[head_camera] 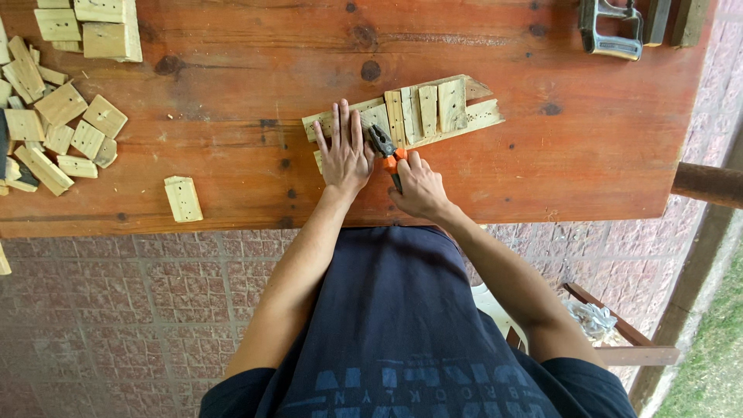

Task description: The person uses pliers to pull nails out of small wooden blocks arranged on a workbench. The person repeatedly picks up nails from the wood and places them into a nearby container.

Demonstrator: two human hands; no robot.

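A pale wooden slat (484,116) lies slanted on the reddish wooden table (232,70), with several short wood pieces (451,104) set side by side across it. My left hand (343,152) presses flat on the slat's left end, fingers spread. My right hand (420,187) grips pliers (385,147) with orange and black handles. The pliers' jaws point up at the small pieces near the middle of the slat.
A single wood block (183,198) lies near the table's front edge. Many loose wood offcuts (58,124) are heaped at the left. A metal tool (611,27) sits at the far right corner. Brick paving (139,310) is below, and a wooden bench frame (619,340) at lower right.
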